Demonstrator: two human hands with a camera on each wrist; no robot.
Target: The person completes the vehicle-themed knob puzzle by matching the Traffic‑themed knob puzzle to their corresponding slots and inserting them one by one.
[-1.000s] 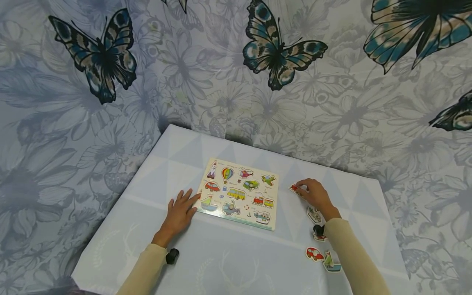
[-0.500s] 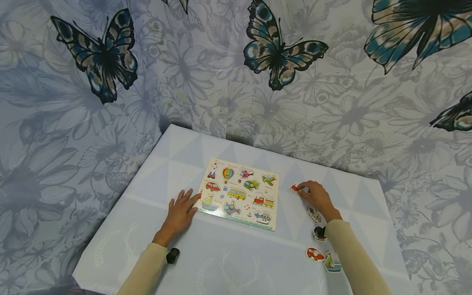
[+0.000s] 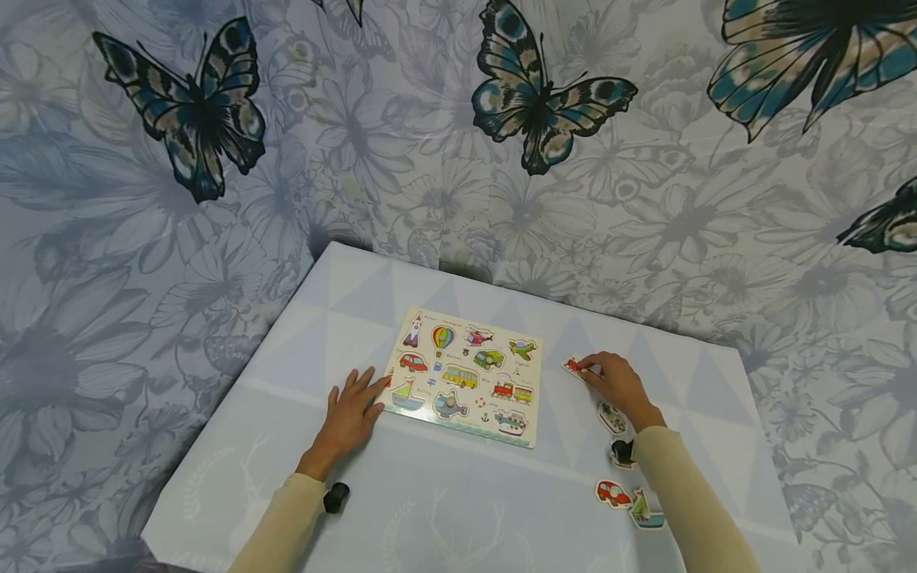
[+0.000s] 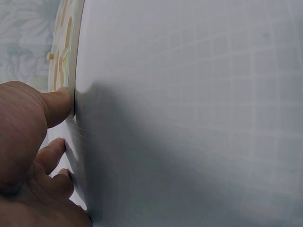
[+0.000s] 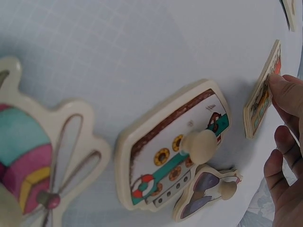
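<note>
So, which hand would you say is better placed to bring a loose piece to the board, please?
Probably the right hand: it pinches a red-marked piece, with other loose pieces close by. The left hand touches the left edge of the board, across from them.

Head view: subdued, diffuse light; pale glare at the lower left of the puzzle board (image 3: 473, 424). Left wrist view: broad, soft-edged shadow across the table (image 4: 213, 71). Right wrist view: dim, greyish; table edge appears bowed.
</note>
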